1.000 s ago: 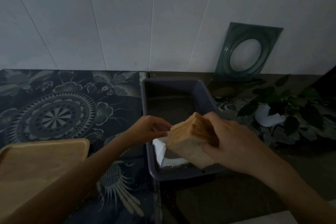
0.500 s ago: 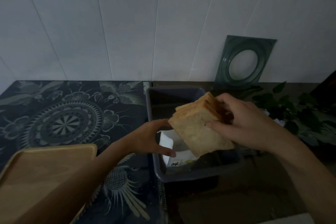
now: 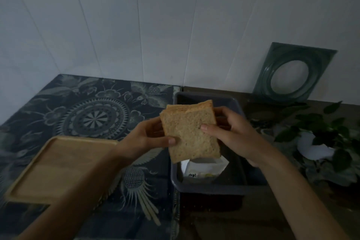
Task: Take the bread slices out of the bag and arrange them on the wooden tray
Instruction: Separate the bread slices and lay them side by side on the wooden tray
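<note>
Bread slices (image 3: 190,132) sit stacked between both your hands, above the grey tub (image 3: 236,163).
Your left hand (image 3: 144,138) pinches the stack's left edge and your right hand (image 3: 231,132) its right; the bag (image 3: 204,168) lies below your fingers, the wooden tray (image 3: 58,167) left of them.

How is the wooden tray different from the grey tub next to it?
The wooden tray is light wood with a low rim; the grey tub is dark with tall walls. The wooden tray has nothing on it, while the grey tub holds a white bag. The wooden tray lies on the patterned cloth; the grey tub sits beside that cloth. Both are rectangular containers with rounded corners.
</note>
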